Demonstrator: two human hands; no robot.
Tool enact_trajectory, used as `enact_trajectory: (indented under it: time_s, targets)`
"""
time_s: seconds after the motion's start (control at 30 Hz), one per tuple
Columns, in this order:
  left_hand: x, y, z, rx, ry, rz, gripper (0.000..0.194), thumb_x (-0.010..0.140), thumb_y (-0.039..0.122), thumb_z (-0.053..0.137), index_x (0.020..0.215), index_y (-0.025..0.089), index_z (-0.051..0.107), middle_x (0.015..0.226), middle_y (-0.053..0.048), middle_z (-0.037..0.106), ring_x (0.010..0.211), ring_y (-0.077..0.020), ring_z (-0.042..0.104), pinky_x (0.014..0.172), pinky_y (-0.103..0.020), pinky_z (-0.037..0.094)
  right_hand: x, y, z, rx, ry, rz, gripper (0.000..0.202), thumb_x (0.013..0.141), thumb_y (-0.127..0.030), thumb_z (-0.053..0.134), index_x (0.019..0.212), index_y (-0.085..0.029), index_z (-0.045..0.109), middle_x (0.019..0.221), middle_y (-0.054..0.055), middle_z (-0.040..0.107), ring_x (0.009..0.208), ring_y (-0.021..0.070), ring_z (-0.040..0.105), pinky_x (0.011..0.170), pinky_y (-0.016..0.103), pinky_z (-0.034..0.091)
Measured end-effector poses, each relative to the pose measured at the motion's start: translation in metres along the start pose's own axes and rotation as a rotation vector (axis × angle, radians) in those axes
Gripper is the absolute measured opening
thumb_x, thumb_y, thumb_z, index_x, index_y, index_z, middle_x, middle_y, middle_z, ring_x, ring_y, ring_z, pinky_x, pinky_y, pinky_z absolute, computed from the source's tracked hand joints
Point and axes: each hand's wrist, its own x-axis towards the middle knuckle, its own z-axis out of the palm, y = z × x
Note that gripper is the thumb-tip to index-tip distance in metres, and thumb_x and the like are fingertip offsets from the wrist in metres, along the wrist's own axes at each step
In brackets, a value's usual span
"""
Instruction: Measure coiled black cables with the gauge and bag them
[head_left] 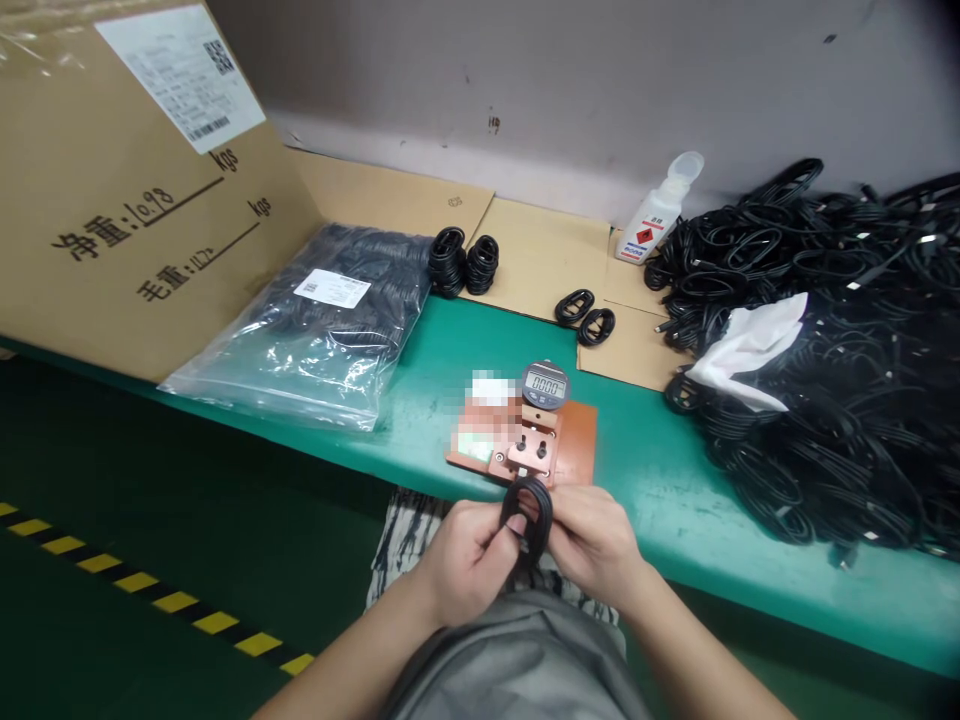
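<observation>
A coiled black cable [537, 492] is held upright between my hands at the table's front edge. My left hand [471, 562] is closed on its left side, the thumb lying over the inside of the coil. On the right side, the fingers of my right hand [592, 535] are closed round the coil and partly hidden behind it. Just beyond the coil stands a copper-coloured fixture [576, 440] with a round digital gauge [545, 386] that reads zeros. The top of the coil is close to the fixture's front; whether they touch I cannot tell.
A large carton [90, 130] and a clear bag of black cables [337, 330] occupy the left. Small coils [448, 262] lie on cardboard [540, 250] at the back. A white bottle [651, 220], a heap of black cables [847, 400] and a white cloth [750, 350] are at the right.
</observation>
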Motion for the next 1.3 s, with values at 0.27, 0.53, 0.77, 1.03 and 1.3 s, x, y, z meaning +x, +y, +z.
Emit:
enact_trajectory:
  time_s: [0.27, 0.53, 0.77, 1.03, 1.3]
  targets:
    - [0.000, -0.004, -0.004, 0.013, -0.037, 0.103, 0.032, 0.100, 0.025, 0.038, 0.069, 0.020, 0.034, 0.059, 0.004, 0.035, 0.053, -0.0095, 0.034, 0.053, -0.024, 0.026, 0.002, -0.002, 0.001, 0.008, 0.015, -0.003, 0.022, 0.093, -0.005, 0.053, 0.107, -0.015, 0.068, 0.066, 0.002, 0.064, 0.053, 0.0137, 0.056, 0.052, 0.025, 0.041]
    - [0.003, -0.005, -0.007, -0.019, -0.069, 0.103, 0.032, 0.100, 0.026, 0.035, 0.069, 0.020, 0.033, 0.059, 0.004, 0.034, 0.052, -0.0097, 0.034, 0.052, -0.024, 0.026, 0.000, -0.001, 0.001, 0.034, -0.002, 0.019, 0.020, 0.093, -0.005, 0.053, 0.104, -0.016, 0.066, 0.069, 0.002, 0.067, 0.054, 0.0128, 0.057, 0.053, 0.025, 0.040]
    - [0.004, -0.007, -0.008, -0.013, -0.075, 0.092, 0.033, 0.101, 0.026, 0.035, 0.068, 0.020, 0.034, 0.058, 0.004, 0.034, 0.051, -0.0095, 0.034, 0.051, -0.024, 0.026, 0.005, -0.003, 0.000, 0.020, 0.004, 0.016, 0.018, 0.094, -0.006, 0.049, 0.096, -0.015, 0.065, 0.062, 0.001, 0.062, 0.049, 0.0125, 0.053, 0.049, 0.025, 0.037]
    - [0.003, -0.005, -0.007, 0.002, -0.069, 0.044, 0.035, 0.100, 0.029, 0.036, 0.067, 0.020, 0.033, 0.059, 0.004, 0.034, 0.053, -0.0099, 0.033, 0.052, -0.025, 0.024, 0.005, -0.003, 0.000, 0.042, -0.004, 0.037, 0.019, 0.094, -0.007, 0.048, 0.093, -0.017, 0.064, 0.063, 0.001, 0.062, 0.050, 0.0124, 0.052, 0.050, 0.025, 0.036]
    - [0.005, 0.009, -0.007, -0.018, -0.062, -0.159, 0.039, 0.101, 0.032, 0.037, 0.065, 0.020, 0.032, 0.060, 0.004, 0.033, 0.055, -0.0101, 0.031, 0.052, -0.026, 0.024, 0.002, 0.000, 0.003, 0.045, 0.050, 0.075, 0.019, 0.092, -0.006, 0.050, 0.084, -0.017, 0.062, 0.060, 0.001, 0.060, 0.051, 0.0122, 0.053, 0.052, 0.024, 0.037]
